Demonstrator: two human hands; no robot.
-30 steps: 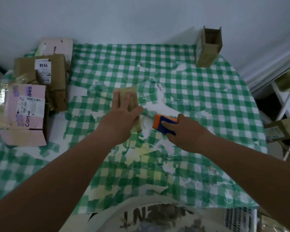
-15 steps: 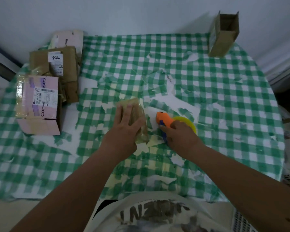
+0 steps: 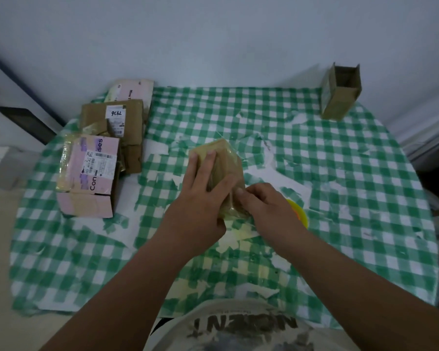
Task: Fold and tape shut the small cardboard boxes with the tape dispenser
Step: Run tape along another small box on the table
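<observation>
I see a green-and-white checked tablecloth patched with worn white spots, a pale blue-grey wall behind the table, a grey printed T-shirt at the bottom edge, a white ledge far left

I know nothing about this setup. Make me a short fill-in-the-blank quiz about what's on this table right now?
1. The left hand lies on top of a small brown cardboard box wrapped in clear ____.
2. The green-and-white tablecloth has a ____ pattern.
3. The open-topped brown cardboard box stands at the table's far ____ corner.
4. Behind the right hand peeks a round ____ tape dispenser.

Missing words: tape; checked; right; yellow
</observation>
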